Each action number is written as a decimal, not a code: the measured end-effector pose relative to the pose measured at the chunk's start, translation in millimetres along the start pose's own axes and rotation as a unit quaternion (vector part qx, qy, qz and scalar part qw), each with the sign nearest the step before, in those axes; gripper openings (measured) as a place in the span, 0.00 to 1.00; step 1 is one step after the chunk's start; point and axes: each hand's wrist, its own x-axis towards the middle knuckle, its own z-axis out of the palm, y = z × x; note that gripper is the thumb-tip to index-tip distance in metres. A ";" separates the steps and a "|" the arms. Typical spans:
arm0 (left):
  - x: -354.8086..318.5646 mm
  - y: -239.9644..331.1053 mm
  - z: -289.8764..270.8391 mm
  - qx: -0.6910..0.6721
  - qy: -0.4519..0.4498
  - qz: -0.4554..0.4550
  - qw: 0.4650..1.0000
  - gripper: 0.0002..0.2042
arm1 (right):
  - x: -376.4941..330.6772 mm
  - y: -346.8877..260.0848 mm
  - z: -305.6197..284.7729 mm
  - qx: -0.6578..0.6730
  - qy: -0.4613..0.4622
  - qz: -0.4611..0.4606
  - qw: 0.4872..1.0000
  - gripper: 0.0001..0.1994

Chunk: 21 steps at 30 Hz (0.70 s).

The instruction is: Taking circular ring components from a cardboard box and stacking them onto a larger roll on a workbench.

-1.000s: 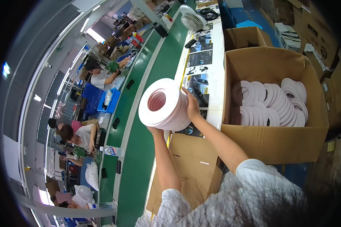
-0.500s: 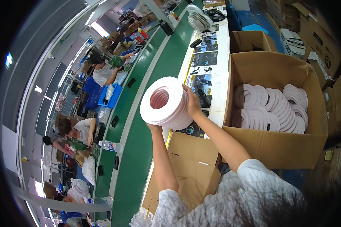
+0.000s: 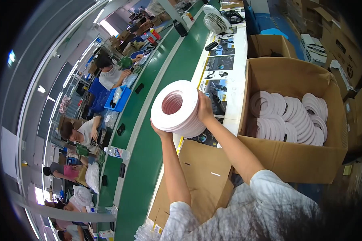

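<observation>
Between my two hands is a thick stack of flat white rings, pinkish at the edges, its round middle hole facing up and to the left. My left hand grips the stack from its lower left, fingers mostly hidden beneath it. On the right side my right hand is wrapped against the rings. The stack is held up over the border between the green conveyor belt and the white bench. To the right stands an open cardboard box with many more such rings lying in overlapping rows.
A flattened or closed carton lies in front of me. The green belt carries black parts and a plastic bottle. Farther up the bench is a white fan. Co-workers sit across the belt beside a blue bin.
The stack has tilted slightly and my left hand's fingers show more at its left side. The view has shifted a little. Across the belt, co-workers have moved their arms and heads.
</observation>
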 end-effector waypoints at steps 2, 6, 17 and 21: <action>0.3 -2.3 0.7 0.009 -0.009 0.001 1.000 0.30 | 1.0 4.9 -3.9 -0.019 -0.001 -0.008 1.000 0.27; 3.5 0.7 3.7 0.034 -0.029 -0.006 0.999 0.30 | 23.7 21.3 -21.5 0.058 -0.030 -0.009 0.998 0.30; 3.4 7.6 8.2 -0.020 0.053 -0.035 0.998 0.33 | 25.8 2.0 -5.9 0.115 -0.090 0.027 0.989 0.33; 11.9 22.8 17.2 -0.038 -0.044 0.003 0.998 0.34 | 32.4 5.9 -8.8 0.098 -0.036 0.012 0.994 0.33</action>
